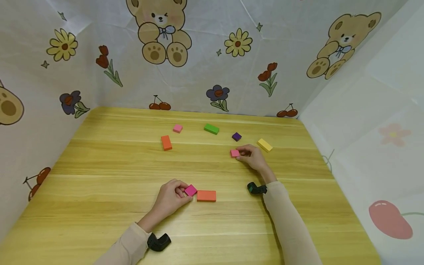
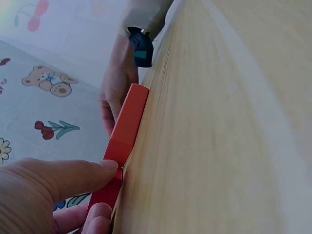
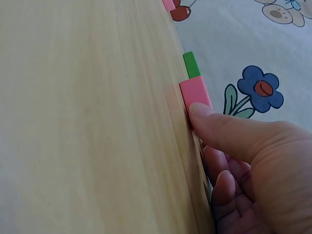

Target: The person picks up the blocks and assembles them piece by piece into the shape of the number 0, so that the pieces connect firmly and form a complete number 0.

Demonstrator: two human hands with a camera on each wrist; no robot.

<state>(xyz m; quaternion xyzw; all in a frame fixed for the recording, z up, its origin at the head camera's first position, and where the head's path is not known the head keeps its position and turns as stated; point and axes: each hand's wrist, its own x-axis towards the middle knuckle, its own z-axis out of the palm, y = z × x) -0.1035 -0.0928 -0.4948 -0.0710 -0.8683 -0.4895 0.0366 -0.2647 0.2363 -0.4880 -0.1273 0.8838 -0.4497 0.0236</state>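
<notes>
The left hand (image 1: 169, 197) pinches a magenta square block (image 1: 190, 190) on the wooden table (image 1: 116, 200), its corner touching an orange rectangular block (image 1: 206, 196). Farther right, a pink square block (image 1: 234, 153) is pinched by the right hand (image 1: 253, 157), near a yellow rectangular block (image 1: 265, 145).

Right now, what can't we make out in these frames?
- Right wrist: near end of the held pink block, covered by the right hand.
- Right wrist: far pink block, cut by the top edge.
- Left wrist: part of the magenta block, under the left hand.
- Left wrist: right hand's grip, behind the orange block.
- Head: purple block's surface detail, too small.
</notes>
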